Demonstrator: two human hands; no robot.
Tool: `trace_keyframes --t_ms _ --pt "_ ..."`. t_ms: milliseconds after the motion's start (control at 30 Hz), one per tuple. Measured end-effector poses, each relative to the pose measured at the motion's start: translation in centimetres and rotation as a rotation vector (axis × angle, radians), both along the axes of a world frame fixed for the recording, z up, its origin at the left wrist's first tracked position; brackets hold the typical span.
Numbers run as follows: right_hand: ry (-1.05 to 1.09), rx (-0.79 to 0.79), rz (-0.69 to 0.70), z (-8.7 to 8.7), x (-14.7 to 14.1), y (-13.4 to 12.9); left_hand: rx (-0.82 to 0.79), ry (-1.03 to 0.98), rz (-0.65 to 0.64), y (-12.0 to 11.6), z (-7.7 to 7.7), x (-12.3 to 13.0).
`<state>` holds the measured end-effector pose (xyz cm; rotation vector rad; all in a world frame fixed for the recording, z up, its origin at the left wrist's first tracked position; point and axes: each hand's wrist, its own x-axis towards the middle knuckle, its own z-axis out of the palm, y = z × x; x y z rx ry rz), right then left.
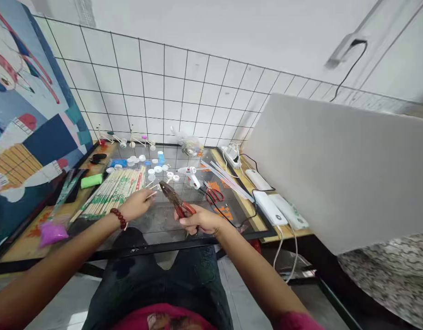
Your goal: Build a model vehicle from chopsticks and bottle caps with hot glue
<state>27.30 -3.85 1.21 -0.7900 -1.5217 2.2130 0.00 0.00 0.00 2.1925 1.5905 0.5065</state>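
Note:
My left hand [137, 205], with a beaded bracelet at the wrist, is closed on a thin wooden stick [151, 195] whose end points to the right. My right hand [203, 220] is wrapped around the red handles of a pair of pliers [172, 195]. The dark, worn jaws of the pliers point up and left, near the stick's end; whether they touch it I cannot tell. Beside my left hand lies a row of paper-wrapped chopsticks [115, 190]. Beyond both hands are several white bottle caps [158, 169] and a white glue gun [190, 173].
Red-handled scissors [214, 196] and clear glue sticks [228, 178] lie to the right. Power banks [269, 208] and cables line the right edge. At left are a green roll [91, 181] and a purple bag [53, 233]. Small stick models [132, 139] stand at the back.

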Motion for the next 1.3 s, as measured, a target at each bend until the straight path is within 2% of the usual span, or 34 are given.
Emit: trace_keyframes --t_ms 67,133,200,267,333,433,500,567,633,800,933,1067,1167,1300 --pt "-0.003 -0.031 0.018 -0.5 0.2 -0.2 -0.004 0.000 -0.011 -0.7 -0.8 0.4" --pt "-0.054 0.015 0.027 -0.8 0.3 -0.3 0.003 -0.021 -0.019 -1.3 -1.3 0.5" --pt "-0.153 0.136 0.023 -0.7 0.1 -0.3 0.024 -0.049 -0.028 -1.6 -1.2 0.2" --pt "-0.300 0.357 0.028 -0.4 -0.1 -0.2 0.056 -0.130 -0.014 -1.8 -0.6 -0.4" --pt "-0.470 0.608 0.063 0.2 -0.4 -0.2 -0.003 -0.363 0.039 -2.0 0.6 -0.7" --pt "-0.695 0.857 0.149 0.9 -0.7 -0.4 -0.426 -0.857 0.084 -2.3 2.3 -0.5" --pt "-0.786 0.935 0.177 1.3 -0.8 -0.7 -0.606 -1.063 0.118 -2.3 3.0 -0.1" --pt "-0.833 0.992 0.166 1.4 -0.8 -1.1 -0.614 -1.189 0.196 -2.1 3.3 0.1" --pt "-0.870 1.040 0.139 1.3 -0.5 -1.5 -0.540 -1.269 0.273 -1.5 3.4 -0.1" --pt "-0.993 0.984 -0.002 0.6 1.1 -2.4 -0.396 -1.371 0.391 -0.1 3.4 -1.2" --pt "-1.015 0.900 -0.209 0.3 3.5 -2.9 -0.372 -1.410 0.423 -0.1 2.9 -1.0" --pt "-1.035 0.809 -0.422 0.8 6.8 -3.0 -0.379 -1.453 0.425 -0.1 2.1 -0.7" --pt "-1.124 0.763 -0.561 1.3 9.1 -2.1 -0.405 -1.481 0.416 0.1 1.8 -0.5" --pt "-1.405 0.707 -0.641 1.2 11.1 0.6 -0.453 -1.503 0.408 0.2 1.9 0.1"
